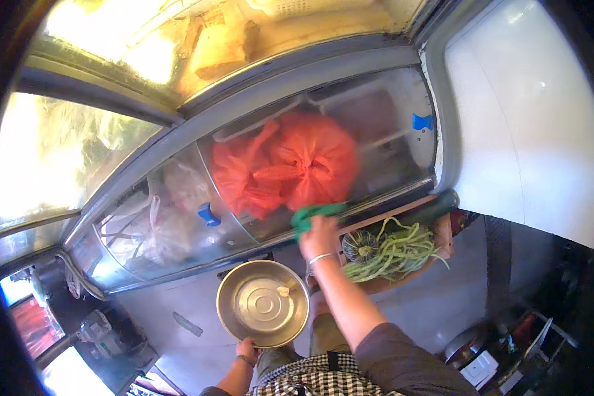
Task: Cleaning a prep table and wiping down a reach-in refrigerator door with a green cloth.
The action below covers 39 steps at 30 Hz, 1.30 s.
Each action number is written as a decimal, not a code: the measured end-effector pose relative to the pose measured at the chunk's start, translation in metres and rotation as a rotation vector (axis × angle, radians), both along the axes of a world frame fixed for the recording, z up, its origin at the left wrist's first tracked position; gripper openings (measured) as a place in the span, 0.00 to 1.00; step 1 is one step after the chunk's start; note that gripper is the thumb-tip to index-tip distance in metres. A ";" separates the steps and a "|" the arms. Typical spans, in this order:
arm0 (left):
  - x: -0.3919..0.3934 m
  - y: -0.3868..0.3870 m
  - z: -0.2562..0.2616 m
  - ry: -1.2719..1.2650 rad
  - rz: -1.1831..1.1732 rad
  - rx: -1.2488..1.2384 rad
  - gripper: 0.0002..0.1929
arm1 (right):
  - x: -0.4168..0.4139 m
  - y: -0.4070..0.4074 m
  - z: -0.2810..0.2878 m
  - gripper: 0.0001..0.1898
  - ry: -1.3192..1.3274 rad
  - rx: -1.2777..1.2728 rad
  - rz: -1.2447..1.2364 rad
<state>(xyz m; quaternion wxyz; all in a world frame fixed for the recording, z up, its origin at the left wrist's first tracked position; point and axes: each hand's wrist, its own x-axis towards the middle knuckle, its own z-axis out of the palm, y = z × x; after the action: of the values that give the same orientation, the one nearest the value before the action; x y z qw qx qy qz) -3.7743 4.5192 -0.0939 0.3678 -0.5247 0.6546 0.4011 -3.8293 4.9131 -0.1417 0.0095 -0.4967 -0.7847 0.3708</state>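
My left hand (248,349) grips the rim of a round stainless steel basin (263,304), which holds one small pale piece of something near its right side. With my right hand (319,237) I hold a green cloth (311,217) against the front edge of a glass-topped display cooler; hand and cloth are slightly blurred. Beneath the sliding glass lie knotted red plastic bags (309,163), right beyond the cloth, and clear plastic bags (171,232) farther left.
Blue handles (209,214) (422,122) are fixed on the glass lids. Right of my right hand, a crate (444,232) holds long green beans (396,252) and a round striped squash (360,246). A white panel (519,123) stands at the right. Pots and utensils (468,346) are at lower right.
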 end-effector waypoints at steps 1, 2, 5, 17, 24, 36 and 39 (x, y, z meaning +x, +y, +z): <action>0.007 -0.003 -0.010 -0.034 0.018 0.032 0.11 | -0.006 -0.023 0.003 0.15 0.091 -0.065 0.083; 0.015 0.004 -0.024 -0.039 0.008 0.056 0.11 | -0.002 -0.041 -0.006 0.16 0.173 -0.214 0.073; 0.025 -0.008 -0.041 -0.037 0.076 0.064 0.11 | 0.002 -0.049 0.007 0.17 0.363 -0.368 0.031; 0.009 0.050 -0.091 -0.013 0.126 0.190 0.04 | 0.063 0.132 -0.018 0.16 -0.319 0.312 -0.282; -0.011 0.064 -0.067 -0.044 0.239 0.056 0.09 | -0.016 -0.074 -0.004 0.16 0.430 -0.332 0.384; -0.005 0.032 -0.080 -0.011 0.078 0.197 0.05 | 0.033 0.187 -0.004 0.22 0.113 0.649 -0.635; -0.020 0.034 -0.059 -0.045 0.286 0.102 0.04 | -0.047 0.073 0.005 0.14 0.230 0.543 -0.089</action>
<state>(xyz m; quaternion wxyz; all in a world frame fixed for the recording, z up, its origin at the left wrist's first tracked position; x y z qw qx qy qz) -3.7939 4.5531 -0.1525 0.3477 -0.6021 0.5438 0.4700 -3.8766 4.9860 -0.1363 0.2471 -0.4647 -0.8263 0.2003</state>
